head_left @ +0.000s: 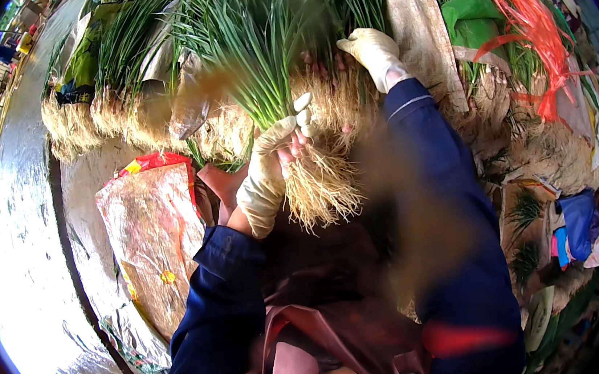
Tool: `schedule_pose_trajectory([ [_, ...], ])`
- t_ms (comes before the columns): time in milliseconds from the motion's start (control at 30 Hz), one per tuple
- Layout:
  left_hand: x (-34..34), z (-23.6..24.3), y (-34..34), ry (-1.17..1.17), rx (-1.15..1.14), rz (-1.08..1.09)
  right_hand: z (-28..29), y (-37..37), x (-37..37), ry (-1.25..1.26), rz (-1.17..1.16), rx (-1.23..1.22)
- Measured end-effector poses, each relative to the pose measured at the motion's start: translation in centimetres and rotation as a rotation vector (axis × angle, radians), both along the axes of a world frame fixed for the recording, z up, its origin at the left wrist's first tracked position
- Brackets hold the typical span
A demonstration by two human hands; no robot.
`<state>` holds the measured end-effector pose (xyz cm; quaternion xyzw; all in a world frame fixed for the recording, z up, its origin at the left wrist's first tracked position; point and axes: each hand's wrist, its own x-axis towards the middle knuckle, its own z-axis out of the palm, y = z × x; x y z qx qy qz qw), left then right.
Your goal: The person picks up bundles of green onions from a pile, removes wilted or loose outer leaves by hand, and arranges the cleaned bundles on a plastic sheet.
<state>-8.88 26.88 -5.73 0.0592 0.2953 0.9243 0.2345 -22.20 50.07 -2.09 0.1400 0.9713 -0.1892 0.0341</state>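
In a cream glove, my left hand [264, 183] grips a bunch of long green onions [256, 82] with pink bulbs and a mass of pale straw-coloured roots [322, 190] below it; its fingers wrap round the bulb end. My right hand [374, 59], also gloved, is at the upper right beside other laid-out bunches [330, 96], its fingers apart and slightly bent, reaching over their stems with nothing visibly held. More bunches [73, 119] lie in a row to the left. Brown blurs hide parts of the middle of the view.
A crumpled red-edged sack [152, 246] lies left, by a wet concrete floor [25, 252] with a dark crack. At right are pale sacking [414, 29], green plastic [468, 19], red plastic strings [548, 88] and a pile of blue and coloured cloth [577, 223]. A brown apron [324, 279] covers my lap.
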Motion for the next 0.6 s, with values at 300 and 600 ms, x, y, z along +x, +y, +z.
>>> schedule_pose_trajectory([
  [300, 1.7, 1.1, -0.1, -0.222, 0.041, -0.152, 2.1, 0.1, 10.3, -0.206, 0.401, -1.255],
  [600, 1.9, 1.0, 1.2, -0.23, 0.033, -0.334, -1.7, -4.9, 12.5, -0.077, -0.049, -1.427],
])
